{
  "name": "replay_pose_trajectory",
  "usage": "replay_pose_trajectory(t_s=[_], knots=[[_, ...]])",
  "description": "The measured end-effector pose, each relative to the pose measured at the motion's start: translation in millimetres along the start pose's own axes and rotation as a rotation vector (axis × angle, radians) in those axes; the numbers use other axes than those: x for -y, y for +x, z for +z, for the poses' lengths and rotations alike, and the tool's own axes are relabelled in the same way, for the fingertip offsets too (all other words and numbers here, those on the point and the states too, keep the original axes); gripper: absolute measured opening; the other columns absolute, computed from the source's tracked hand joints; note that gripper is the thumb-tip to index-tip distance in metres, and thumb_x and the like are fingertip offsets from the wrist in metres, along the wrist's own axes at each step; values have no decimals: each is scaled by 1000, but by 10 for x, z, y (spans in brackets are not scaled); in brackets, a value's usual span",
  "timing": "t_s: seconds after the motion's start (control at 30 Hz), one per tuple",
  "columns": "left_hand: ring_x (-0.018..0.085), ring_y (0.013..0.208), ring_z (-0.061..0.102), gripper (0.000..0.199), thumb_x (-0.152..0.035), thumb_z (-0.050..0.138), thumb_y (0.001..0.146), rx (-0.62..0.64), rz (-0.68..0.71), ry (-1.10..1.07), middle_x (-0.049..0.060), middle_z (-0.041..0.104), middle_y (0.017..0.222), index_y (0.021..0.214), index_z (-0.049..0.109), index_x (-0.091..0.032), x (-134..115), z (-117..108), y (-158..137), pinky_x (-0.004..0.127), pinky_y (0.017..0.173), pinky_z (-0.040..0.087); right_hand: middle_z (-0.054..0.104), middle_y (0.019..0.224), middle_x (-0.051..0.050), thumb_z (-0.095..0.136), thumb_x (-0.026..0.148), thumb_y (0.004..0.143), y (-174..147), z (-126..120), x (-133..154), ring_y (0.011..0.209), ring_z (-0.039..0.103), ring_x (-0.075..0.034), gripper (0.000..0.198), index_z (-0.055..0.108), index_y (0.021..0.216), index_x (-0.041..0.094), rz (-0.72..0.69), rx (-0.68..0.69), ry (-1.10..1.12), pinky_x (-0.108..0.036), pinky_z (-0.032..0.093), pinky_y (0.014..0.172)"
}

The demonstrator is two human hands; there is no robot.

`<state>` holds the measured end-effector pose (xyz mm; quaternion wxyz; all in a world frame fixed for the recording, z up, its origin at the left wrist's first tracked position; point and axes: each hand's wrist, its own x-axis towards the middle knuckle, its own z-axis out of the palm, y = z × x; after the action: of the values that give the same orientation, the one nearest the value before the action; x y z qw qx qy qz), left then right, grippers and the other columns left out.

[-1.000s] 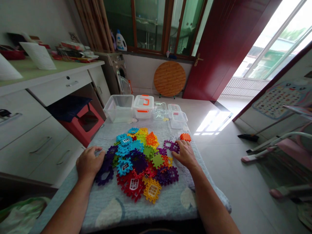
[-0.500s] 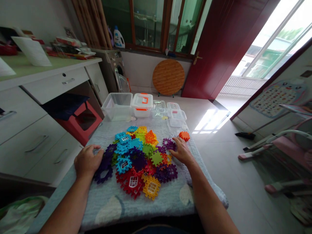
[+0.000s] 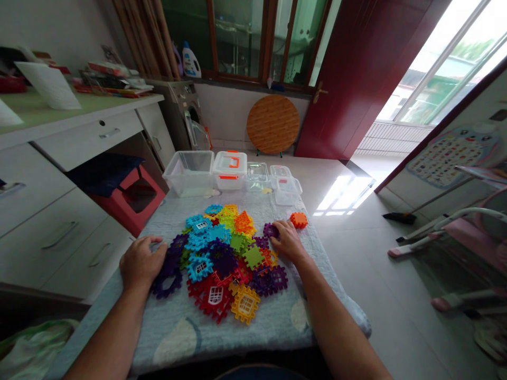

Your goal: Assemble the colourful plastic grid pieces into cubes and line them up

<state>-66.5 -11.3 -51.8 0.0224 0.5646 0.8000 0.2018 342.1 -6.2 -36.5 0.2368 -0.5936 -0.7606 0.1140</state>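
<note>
A pile of colourful interlocking plastic building tiles with toothed edges lies on the cloth-covered table. My left hand [image 3: 143,262] rests at the pile's left edge beside dark purple tiles [image 3: 168,284], thumb and fingers apart, holding nothing visible. At the right side my right hand [image 3: 288,241] has its fingers on a purple tile [image 3: 270,230], partly covering it. Just beyond that hand lies an orange block [image 3: 298,220]. Light blue tiles [image 3: 200,266], a green tile [image 3: 253,256], a red tile [image 3: 206,298] and a yellow window tile [image 3: 246,304] lie between my hands.
Along the table's far edge stand an open clear bin [image 3: 189,174], a lidded box with orange latches [image 3: 230,171] and small clear containers [image 3: 287,191]. A red stool [image 3: 137,198] is left of the table. A pink-and-white chair [image 3: 471,235] stands at the right.
My right hand has shifted slightly left, its fingers closing over the purple tile and covering more of it. My left hand stays where it was.
</note>
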Motion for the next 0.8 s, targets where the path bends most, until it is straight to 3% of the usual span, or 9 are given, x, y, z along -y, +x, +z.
replay_pose_trajectory(t_s=[0.23,0.37,0.57,0.8], knots=[[35,115,59,34,-40,47,84,-19,8,-15,16,65,119,98,67,-17,1,-1,-3,46,95,45,58,132,-12,63,21,77,61,-94,26,118,48,-28,46,58,123,17,0,10,-93,-43,36,103],[34,116,59,34,-41,45,85,-17,18,-8,16,65,119,97,66,-18,8,1,5,45,95,45,62,124,-14,65,19,73,190,-144,99,116,50,-31,59,52,131,16,-5,143,-184,-43,38,98],[34,115,59,33,-42,44,86,-14,27,1,15,65,119,95,65,-19,26,17,20,45,95,45,63,115,-13,65,19,71,371,-153,178,105,54,-29,47,59,117,17,-43,286,-286,-39,41,88],[35,117,58,34,-42,43,86,-5,24,-6,16,64,120,96,65,-18,26,11,16,47,96,45,61,120,-13,64,17,72,590,-413,-12,111,52,-30,51,57,122,18,-87,329,-395,-40,39,94]])
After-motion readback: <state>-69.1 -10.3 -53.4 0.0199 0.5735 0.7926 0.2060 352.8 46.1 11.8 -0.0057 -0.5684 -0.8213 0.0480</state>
